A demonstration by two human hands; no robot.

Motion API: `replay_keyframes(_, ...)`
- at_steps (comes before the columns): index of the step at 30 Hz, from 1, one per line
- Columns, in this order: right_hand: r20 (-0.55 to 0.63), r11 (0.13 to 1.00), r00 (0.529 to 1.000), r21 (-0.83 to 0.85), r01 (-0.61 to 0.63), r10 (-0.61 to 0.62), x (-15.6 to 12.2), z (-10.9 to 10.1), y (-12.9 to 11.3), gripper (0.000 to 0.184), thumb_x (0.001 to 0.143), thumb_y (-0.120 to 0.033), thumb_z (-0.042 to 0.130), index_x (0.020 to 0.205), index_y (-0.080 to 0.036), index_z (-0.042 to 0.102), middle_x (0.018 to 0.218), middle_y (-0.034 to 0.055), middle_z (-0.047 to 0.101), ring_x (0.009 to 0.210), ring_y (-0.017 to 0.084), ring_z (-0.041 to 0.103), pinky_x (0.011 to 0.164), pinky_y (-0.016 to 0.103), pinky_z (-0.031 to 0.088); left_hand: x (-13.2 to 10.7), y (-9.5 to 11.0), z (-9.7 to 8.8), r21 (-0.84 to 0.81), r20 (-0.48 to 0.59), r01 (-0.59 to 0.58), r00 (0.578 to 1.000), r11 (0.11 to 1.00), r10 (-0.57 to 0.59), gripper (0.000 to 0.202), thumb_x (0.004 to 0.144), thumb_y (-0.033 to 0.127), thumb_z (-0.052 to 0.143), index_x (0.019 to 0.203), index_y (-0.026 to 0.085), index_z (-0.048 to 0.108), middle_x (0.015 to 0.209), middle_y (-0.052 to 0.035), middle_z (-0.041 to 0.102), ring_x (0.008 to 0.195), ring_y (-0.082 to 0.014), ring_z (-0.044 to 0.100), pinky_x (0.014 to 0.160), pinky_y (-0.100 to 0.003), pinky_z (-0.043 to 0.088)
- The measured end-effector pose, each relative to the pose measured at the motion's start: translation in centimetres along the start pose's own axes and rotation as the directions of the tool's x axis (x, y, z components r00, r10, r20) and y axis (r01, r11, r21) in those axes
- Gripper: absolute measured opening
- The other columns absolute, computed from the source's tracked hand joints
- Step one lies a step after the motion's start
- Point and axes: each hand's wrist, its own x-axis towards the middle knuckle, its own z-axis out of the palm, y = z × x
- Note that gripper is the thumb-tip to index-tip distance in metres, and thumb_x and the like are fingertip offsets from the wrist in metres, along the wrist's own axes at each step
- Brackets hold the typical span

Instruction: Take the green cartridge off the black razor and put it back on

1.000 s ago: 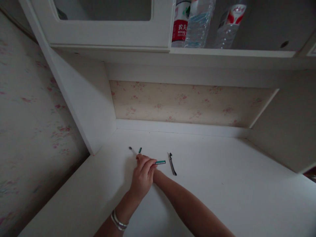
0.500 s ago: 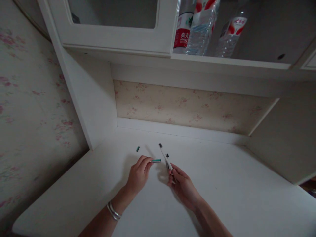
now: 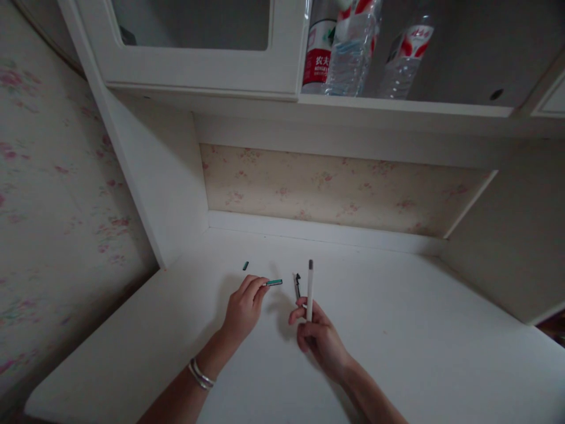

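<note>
"What are our fingers doing?"

"The thumb and fingers of our left hand [image 3: 242,311] pinch one end of a small green razor head [image 3: 274,282]. The other end pokes out to the right."

"And our right hand [image 3: 324,341]?"

"It grips a white toothbrush [image 3: 309,297] near the bottom, with the thumb and fingers on it. The dark brush end points up and away from us."

"Is something close to those fingers?"

"Yes, a thin black razor handle [image 3: 297,287] lies on the white desk [image 3: 397,294]. Our right fingers hide its low end. We can't tell if they touch it."

"Do we see more little things?"

"A second green razor head [image 3: 246,265] lies on the desk, past our left hand and apart from it. Our left wrist has silver bangles [image 3: 200,375] on it."

"And farther off?"

"At the back there is wallpaper [image 3: 309,185] with pink flowers. Higher up, we see clear plastic bottles [image 3: 347,68] with red and white labels on an open shelf [image 3: 406,106], next to a white cabinet door [image 3: 198,72]."
</note>
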Motion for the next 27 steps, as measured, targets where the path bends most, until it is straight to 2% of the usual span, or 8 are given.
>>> replay_keyframes(2,-0.042,1.000,0.999,0.007,-0.004,0.004,0.1,-0.2,0.1,0.054,0.055,-0.004,0.050,0.106,-0.022,0.049,0.077,-0.0033,0.054,0.034,0.003,0.027,0.033,0.017,0.017,0.1,0.0,-0.1,0.007,-0.007,-0.005,1.000,1.000,0.005,0.016,0.093,0.025,0.045,0.100,0.019,0.057,0.091,-0.0055,0.059,0.083,-0.0149,0.058,0.073,-0.027,0.050)
replay_keyframes(4,-0.061,1.000,0.998,0.026,-0.013,0.015,0.1,-0.3,0.2,0.053,0.056,-0.006,0.051,0.106,-0.023,0.050,0.075,-0.0049,0.049,0.036,0.003,0.022,0.034,0.017,0.014,0.1,0.0,-0.1,0.016,-0.012,-0.013,1.000,1.000,0.013,0.017,0.094,0.026,0.044,0.101,0.019,0.057,0.091,-0.0060,0.059,0.083,-0.0150,0.058,0.072,-0.027,0.050)
replay_keyframes(7,-0.065,1.000,0.997,0.011,-0.029,0.030,0.0,-0.3,0.2,0.033,0.072,-0.021,0.057,0.105,-0.022,0.052,0.069,-0.0053,0.043,0.039,0.004,0.021,0.036,0.018,0.014,0.1,0.1,-0.1,0.025,-0.009,-0.015,1.000,1.000,0.015,0.018,0.094,0.027,0.043,0.101,0.018,0.057,0.091,-0.0062,0.059,0.082,-0.0150,0.058,0.072,-0.027,0.050)
replay_keyframes(9,-0.103,0.996,0.995,-0.090,-0.026,0.016,0.0,-0.2,0.4,0.025,0.086,-0.041,0.052,0.100,-0.020,0.054,0.064,-0.0050,0.040,0.041,0.006,0.022,0.038,0.019,0.014,0.1,0.1,-0.2,0.025,-0.003,-0.015,1.000,1.000,0.015,0.018,0.094,0.026,0.043,0.101,0.018,0.057,0.090,-0.0061,0.059,0.081,-0.0149,0.058,0.071,-0.027,0.050)
replay_keyframes(12,-0.146,0.948,0.988,-0.318,0.002,-0.051,0.0,-0.2,1.0,0.042,0.089,-0.058,0.043,0.087,-0.018,0.055,0.057,-0.0050,0.036,0.045,0.008,0.025,0.041,0.020,0.017,0.0,0.1,-0.2,0.022,-0.003,-0.016,1.000,1.000,0.016,0.017,0.094,0.026,0.044,0.101,0.019,0.057,0.090,-0.0056,0.058,0.081,-0.0150,0.059,0.071,-0.026,0.050)
replay_keyframes(16,-0.073,0.864,0.986,-0.494,0.093,-0.147,0.0,-0.4,2.2,0.040,0.089,-0.058,0.045,0.082,-0.019,0.052,0.058,-0.0050,0.034,0.050,0.010,0.029,0.044,0.021,0.021,0.0,0.1,-0.2,0.013,-0.003,-0.012,1.000,1.000,0.012,0.017,0.094,0.026,0.044,0.101,0.020,0.057,0.091,-0.0052,0.059,0.084,-0.0152,0.059,0.074,-0.027,0.050)
replay_keyframes(22,-0.118,0.850,0.975,-0.516,0.101,-0.188,0.1,-0.4,2.9,0.038,0.086,-0.059,0.049,0.081,-0.021,0.051,0.060,-0.0042,0.035,0.052,0.012,0.030,0.045,0.023,0.023,0.0,0.2,-0.1,0.030,0.001,-0.017,1.000,0.999,0.017,0.015,0.093,0.024,0.045,0.100,0.019,0.058,0.091,-0.0046,0.059,0.084,-0.0149,0.060,0.074,-0.026,0.050)
replay_keyframes(27,-0.049,0.782,0.985,-0.615,0.100,-0.164,0.0,0.1,3.2,0.037,0.091,-0.056,0.042,0.083,-0.021,0.051,0.059,-0.0042,0.037,0.052,0.013,0.031,0.047,0.024,0.024,-0.1,0.1,0.0,0.034,0.002,-0.030,1.000,0.999,0.030,0.015,0.093,0.024,0.045,0.101,0.019,0.057,0.091,-0.0047,0.059,0.085,-0.0150,0.060,0.075,-0.026,0.050)
